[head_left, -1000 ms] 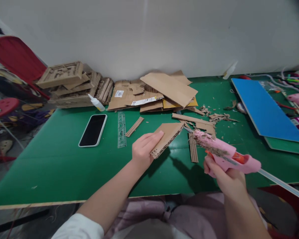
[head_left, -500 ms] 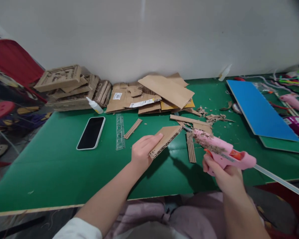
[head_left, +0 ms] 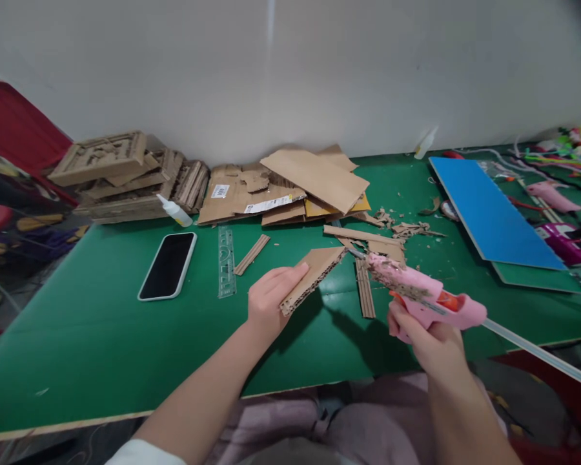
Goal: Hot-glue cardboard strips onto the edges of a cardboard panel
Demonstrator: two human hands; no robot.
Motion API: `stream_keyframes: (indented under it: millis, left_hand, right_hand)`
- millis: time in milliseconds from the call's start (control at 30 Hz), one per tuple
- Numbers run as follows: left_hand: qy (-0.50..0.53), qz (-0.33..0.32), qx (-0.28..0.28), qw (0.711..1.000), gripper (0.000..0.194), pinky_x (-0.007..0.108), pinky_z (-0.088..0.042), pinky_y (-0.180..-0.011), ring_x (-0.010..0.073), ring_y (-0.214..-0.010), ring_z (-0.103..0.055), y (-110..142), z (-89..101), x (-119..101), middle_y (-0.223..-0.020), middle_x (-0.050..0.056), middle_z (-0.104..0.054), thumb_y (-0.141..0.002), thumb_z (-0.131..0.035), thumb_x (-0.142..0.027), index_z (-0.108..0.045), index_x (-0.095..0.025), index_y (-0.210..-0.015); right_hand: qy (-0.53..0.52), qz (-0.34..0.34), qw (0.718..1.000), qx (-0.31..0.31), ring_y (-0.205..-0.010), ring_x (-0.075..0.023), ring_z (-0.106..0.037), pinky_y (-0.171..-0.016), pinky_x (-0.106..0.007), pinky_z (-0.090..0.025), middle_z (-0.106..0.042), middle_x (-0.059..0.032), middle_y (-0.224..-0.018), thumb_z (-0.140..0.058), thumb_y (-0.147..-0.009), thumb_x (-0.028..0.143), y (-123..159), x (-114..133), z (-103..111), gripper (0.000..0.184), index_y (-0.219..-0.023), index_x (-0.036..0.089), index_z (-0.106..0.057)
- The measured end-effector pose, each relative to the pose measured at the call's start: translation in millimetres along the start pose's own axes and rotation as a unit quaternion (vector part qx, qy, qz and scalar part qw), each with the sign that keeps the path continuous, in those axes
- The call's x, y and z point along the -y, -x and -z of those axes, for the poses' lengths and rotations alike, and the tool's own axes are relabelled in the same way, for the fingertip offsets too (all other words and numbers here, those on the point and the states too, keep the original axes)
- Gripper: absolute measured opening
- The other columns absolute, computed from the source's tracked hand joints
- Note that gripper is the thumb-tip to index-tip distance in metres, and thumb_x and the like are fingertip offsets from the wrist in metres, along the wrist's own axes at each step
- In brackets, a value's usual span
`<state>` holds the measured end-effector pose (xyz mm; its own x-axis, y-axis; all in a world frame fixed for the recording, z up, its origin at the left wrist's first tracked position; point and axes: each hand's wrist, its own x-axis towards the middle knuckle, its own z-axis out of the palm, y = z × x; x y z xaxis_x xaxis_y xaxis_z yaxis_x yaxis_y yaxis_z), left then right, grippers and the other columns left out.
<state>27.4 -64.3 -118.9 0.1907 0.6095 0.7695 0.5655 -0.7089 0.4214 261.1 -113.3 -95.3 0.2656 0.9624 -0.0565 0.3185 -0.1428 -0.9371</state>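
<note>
In my left hand (head_left: pixel 271 298) is a small cardboard piece (head_left: pixel 314 274), tilted above the table with its corrugated edge turned toward me. My right hand (head_left: pixel 430 339) is wrapped around a pink hot glue gun (head_left: pixel 416 287), whose barrel is smeared with brown scraps. The gun's metal nozzle sits at the far right corner of the cardboard, touching or nearly so. A long clear glue stick (head_left: pixel 537 352) sticks out of the gun's back. Beneath lie cardboard strips (head_left: pixel 365 287) and torn bits (head_left: pixel 411 229).
A phone (head_left: pixel 168 266), a clear ruler (head_left: pixel 226 261) and a glue bottle (head_left: pixel 175 211) lie at left. Stacked cardboard (head_left: pixel 111 161) and flat sheets (head_left: pixel 319 177) line the wall. At right are a blue board (head_left: pixel 494 213), another pink glue gun (head_left: pixel 554 195) and a purple device (head_left: pixel 569 242).
The whole view has shifted slightly, so everything appears a little further left. Both hands keep their holds, and the nozzle stays at the cardboard's far corner.
</note>
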Motion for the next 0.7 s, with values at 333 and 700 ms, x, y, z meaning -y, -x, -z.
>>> stream_keyframes:
  millis: [333,700]
  left_hand:
    - [0.012,-0.005,-0.004,1.000,0.040,0.031,-0.053,-0.075,0.0184,-0.085,-0.064,0.4,0.8,-0.2,-0.098,0.009,-0.068,-0.077,-0.061,-0.009,-0.058,-0.018,-0.117]
    - [0.011,0.007,-0.015,1.000,0.035,0.029,-0.053,-0.075,0.0170,-0.083,-0.064,-1.9,2.6,-3.1,-0.095,0.007,-0.069,-0.078,-0.060,-0.010,-0.060,-0.019,-0.112]
  right_hand:
    - [-0.003,0.025,1.000,-0.012,-0.043,-0.0123,-0.044,-0.042,-0.026,-0.034,-0.049,0.0003,-0.043,-0.059,-0.071,0.046,-0.8,-5.1,-0.6,0.035,-0.050,0.020,-0.048]
    - [0.020,0.019,1.000,0.000,-0.048,-0.0124,-0.048,-0.050,-0.026,-0.039,-0.051,0.0002,-0.047,-0.058,-0.073,0.044,1.3,-0.3,1.5,0.035,-0.050,0.020,-0.049]
